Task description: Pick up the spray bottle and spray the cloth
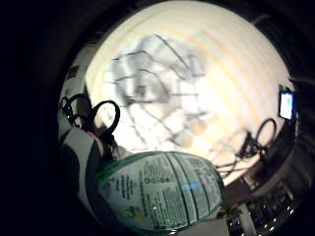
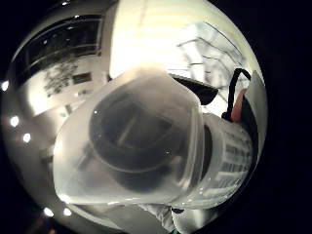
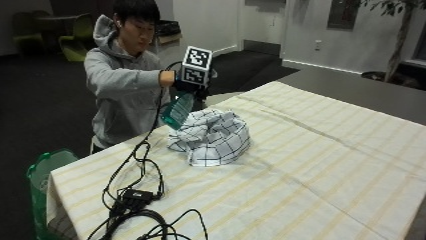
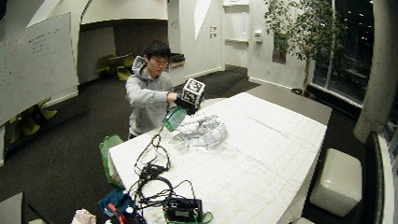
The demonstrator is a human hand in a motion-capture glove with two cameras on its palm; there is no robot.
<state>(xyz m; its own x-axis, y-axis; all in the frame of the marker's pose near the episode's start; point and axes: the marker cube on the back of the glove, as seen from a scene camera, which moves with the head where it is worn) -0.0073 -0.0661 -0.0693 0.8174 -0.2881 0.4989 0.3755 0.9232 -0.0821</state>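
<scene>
In the outside view my gloved right hand [image 3: 188,86] grips a green translucent spray bottle [image 3: 177,111], tilted and raised above the table's near-left part. A crumpled white cloth with a dark grid pattern [image 3: 213,135] lies on the striped tablecloth [image 3: 319,165], just below and beside the bottle. The wide outside view shows the same hand [image 4: 185,103], bottle [image 4: 174,118] and cloth [image 4: 204,130]. In the little finger side palm view the bottle's printed label [image 1: 162,194] is close to the palm, with the cloth [image 1: 152,83] beyond it. The bottle's clear top [image 2: 141,141] fills the thumb side palm view.
Black cables [image 3: 136,195] trail from the hand across the table's left corner to a small box. A green chair [image 3: 46,170] stands off the table's left edge. Further gear [image 4: 181,209] sits at the table's near end. The striped tablecloth stretches right of the cloth.
</scene>
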